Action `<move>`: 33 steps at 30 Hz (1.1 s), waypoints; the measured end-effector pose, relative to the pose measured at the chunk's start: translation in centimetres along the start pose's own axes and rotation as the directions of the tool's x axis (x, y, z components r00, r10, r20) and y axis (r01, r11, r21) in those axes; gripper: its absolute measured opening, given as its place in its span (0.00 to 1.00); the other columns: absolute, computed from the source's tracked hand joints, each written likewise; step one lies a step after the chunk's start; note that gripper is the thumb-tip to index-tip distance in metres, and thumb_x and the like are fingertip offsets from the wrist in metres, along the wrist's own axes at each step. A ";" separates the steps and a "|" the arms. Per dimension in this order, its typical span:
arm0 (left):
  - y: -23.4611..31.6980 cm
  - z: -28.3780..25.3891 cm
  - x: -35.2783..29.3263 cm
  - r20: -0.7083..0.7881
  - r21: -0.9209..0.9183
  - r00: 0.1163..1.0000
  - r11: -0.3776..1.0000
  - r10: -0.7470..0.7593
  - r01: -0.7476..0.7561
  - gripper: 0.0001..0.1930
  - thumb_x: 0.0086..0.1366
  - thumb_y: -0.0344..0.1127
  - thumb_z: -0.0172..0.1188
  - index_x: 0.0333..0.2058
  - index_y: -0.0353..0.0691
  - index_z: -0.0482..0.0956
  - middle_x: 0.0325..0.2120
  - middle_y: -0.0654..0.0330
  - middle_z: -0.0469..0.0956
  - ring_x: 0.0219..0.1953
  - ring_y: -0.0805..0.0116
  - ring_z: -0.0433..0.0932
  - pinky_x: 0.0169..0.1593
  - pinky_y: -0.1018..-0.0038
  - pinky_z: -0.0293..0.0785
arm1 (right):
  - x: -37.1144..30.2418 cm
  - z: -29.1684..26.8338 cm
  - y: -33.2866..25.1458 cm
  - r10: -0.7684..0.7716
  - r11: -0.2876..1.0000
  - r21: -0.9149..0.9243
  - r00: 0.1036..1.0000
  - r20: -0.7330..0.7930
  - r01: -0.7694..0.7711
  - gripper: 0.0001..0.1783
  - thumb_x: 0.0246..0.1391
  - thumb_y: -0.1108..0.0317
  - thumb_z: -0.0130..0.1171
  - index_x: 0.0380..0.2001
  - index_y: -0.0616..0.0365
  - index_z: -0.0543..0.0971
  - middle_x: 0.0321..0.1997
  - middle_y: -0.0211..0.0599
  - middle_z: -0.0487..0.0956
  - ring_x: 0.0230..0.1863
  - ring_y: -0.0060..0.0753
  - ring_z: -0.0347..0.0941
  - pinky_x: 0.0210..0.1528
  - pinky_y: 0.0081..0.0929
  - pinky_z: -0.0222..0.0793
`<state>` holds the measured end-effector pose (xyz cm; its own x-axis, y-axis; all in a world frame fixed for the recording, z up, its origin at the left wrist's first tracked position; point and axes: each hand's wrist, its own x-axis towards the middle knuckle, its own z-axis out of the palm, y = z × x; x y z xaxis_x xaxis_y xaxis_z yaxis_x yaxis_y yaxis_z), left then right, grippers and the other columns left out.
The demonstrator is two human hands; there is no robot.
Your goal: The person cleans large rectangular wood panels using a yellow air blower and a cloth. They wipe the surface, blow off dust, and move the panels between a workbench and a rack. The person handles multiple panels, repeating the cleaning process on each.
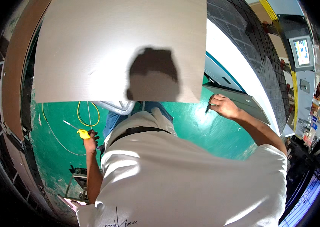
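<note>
My left hand point(90, 144) is closed around a yellow air blow gun point(83, 134), whose thin nozzle points forward and to the left. On the other side of me, my right hand point(224, 106) is held out with its fingers pinched on a small dark object point(208, 108), too small to name. A large pale wood-grain board point(88, 49) lies in front of me, its near edge close to my waist. The shadow of a head falls on it. Neither hand touches the board.
A yellow hose point(78, 112) loops over the green floor point(194, 130) at left. Grey panels point(243, 100) stand beside my right hand. A dark gridded surface point(248, 41) and a machine with a screen point(301, 52) are at far right. Brown panels point(16, 72) line the left.
</note>
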<state>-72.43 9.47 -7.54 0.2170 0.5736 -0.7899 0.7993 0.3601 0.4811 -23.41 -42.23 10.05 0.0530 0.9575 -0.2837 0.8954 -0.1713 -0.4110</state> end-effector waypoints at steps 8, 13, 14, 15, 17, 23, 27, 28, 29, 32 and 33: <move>5.9 -3.4 -0.4 -0.106 0.106 0.994 0.994 0.025 -0.014 0.20 0.73 0.46 0.57 0.56 0.38 0.76 0.42 0.57 0.83 0.34 0.70 0.81 0.30 0.76 0.67 | 7.6 1.8 2.7 0.157 0.981 0.177 0.877 -0.453 -0.084 0.16 0.46 0.73 0.64 0.42 0.56 0.82 0.40 0.37 0.76 0.44 0.42 0.74 0.46 0.38 0.70; 9.8 -7.2 -2.2 -0.120 0.012 0.979 0.987 0.162 -0.162 0.19 0.72 0.37 0.59 0.56 0.32 0.74 0.41 0.58 0.82 0.34 0.72 0.79 0.37 0.74 0.74 | 15.7 -3.0 16.7 0.355 0.934 0.215 0.676 -0.645 -0.285 0.09 0.51 0.73 0.63 0.38 0.56 0.82 0.36 0.43 0.76 0.43 0.50 0.73 0.45 0.45 0.67; 9.5 -8.8 -1.4 -0.122 -0.039 0.974 0.979 0.193 -0.199 0.19 0.71 0.34 0.60 0.56 0.30 0.74 0.41 0.58 0.82 0.35 0.72 0.79 0.38 0.74 0.75 | 17.6 -4.3 20.8 0.358 0.929 0.175 0.678 -0.642 -0.326 0.06 0.53 0.72 0.63 0.36 0.56 0.81 0.34 0.42 0.76 0.43 0.52 0.72 0.44 0.45 0.67; 10.0 -9.8 -1.4 -0.130 -0.020 0.975 0.983 0.181 -0.185 0.20 0.69 0.33 0.61 0.56 0.29 0.74 0.42 0.58 0.82 0.36 0.72 0.78 0.39 0.74 0.75 | 19.6 -6.6 23.7 0.332 0.928 0.126 0.625 -0.706 -0.351 0.05 0.53 0.72 0.63 0.34 0.56 0.81 0.34 0.42 0.76 0.42 0.52 0.72 0.44 0.46 0.66; 12.5 -11.4 -1.5 -0.197 0.082 0.964 0.983 0.179 -0.166 0.20 0.67 0.31 0.63 0.55 0.29 0.75 0.42 0.58 0.81 0.38 0.71 0.78 0.42 0.74 0.74 | 23.0 -10.4 29.6 0.324 0.898 0.080 0.525 -0.787 -0.434 0.04 0.54 0.71 0.61 0.34 0.55 0.82 0.36 0.40 0.78 0.43 0.51 0.73 0.45 0.46 0.66; 21.0 -12.4 -2.2 -0.252 0.215 0.931 0.953 0.265 -0.213 0.14 0.67 0.32 0.61 0.50 0.32 0.79 0.41 0.59 0.83 0.44 0.69 0.79 0.50 0.72 0.71 | 26.8 -15.2 40.1 0.631 0.513 0.251 0.163 -0.758 -0.821 0.09 0.54 0.66 0.64 0.37 0.50 0.87 0.42 0.40 0.81 0.50 0.49 0.75 0.54 0.47 0.70; 31.6 -10.7 -4.3 -0.111 0.383 0.862 0.822 0.494 -0.422 0.10 0.68 0.32 0.59 0.44 0.33 0.78 0.36 0.60 0.81 0.40 0.67 0.79 0.48 0.72 0.73 | 24.8 -17.0 37.6 0.508 0.547 0.344 -0.024 -0.861 -0.763 0.07 0.53 0.65 0.64 0.34 0.51 0.87 0.37 0.41 0.80 0.45 0.48 0.76 0.49 0.44 0.73; 33.3 -10.0 -5.1 -0.063 0.352 0.884 0.839 0.464 -0.416 0.10 0.68 0.32 0.59 0.44 0.33 0.77 0.35 0.60 0.80 0.39 0.67 0.79 0.47 0.71 0.73 | 24.7 -18.8 35.1 0.441 0.663 0.326 0.000 -0.897 -0.674 0.07 0.55 0.66 0.64 0.35 0.54 0.86 0.35 0.42 0.79 0.42 0.48 0.76 0.46 0.42 0.73; 35.3 -9.2 -5.5 0.003 0.319 0.895 0.848 0.446 -0.424 0.09 0.68 0.31 0.59 0.44 0.34 0.77 0.34 0.60 0.80 0.38 0.67 0.79 0.45 0.71 0.74 | 24.1 -20.7 32.5 0.474 0.739 0.428 -0.051 -0.879 -0.520 0.07 0.58 0.68 0.63 0.37 0.58 0.83 0.34 0.43 0.79 0.38 0.47 0.77 0.42 0.37 0.73; 38.0 -5.6 -5.4 0.114 0.015 0.891 0.896 0.440 -0.444 0.11 0.67 0.32 0.61 0.45 0.33 0.75 0.33 0.58 0.79 0.33 0.67 0.81 0.41 0.68 0.77 | 20.3 -27.4 26.7 0.406 0.845 0.438 -0.164 -0.899 -0.307 0.08 0.64 0.71 0.61 0.42 0.63 0.78 0.35 0.44 0.83 0.36 0.28 0.82 0.41 0.26 0.76; 36.9 -5.6 -3.6 0.259 -0.053 0.885 0.921 0.387 -0.387 0.16 0.66 0.27 0.57 0.52 0.30 0.72 0.31 0.55 0.80 0.30 0.60 0.83 0.39 0.64 0.81 | 19.5 -30.4 24.8 0.328 0.887 0.380 -0.222 -0.918 -0.262 0.08 0.64 0.71 0.60 0.44 0.63 0.78 0.36 0.44 0.84 0.38 0.26 0.82 0.42 0.25 0.76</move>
<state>-46.90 24.81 15.17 0.6467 0.4562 -0.6113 0.6219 0.1487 0.7689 13.29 -20.75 20.63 0.6877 -0.0552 0.7239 0.6126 -0.4911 -0.6194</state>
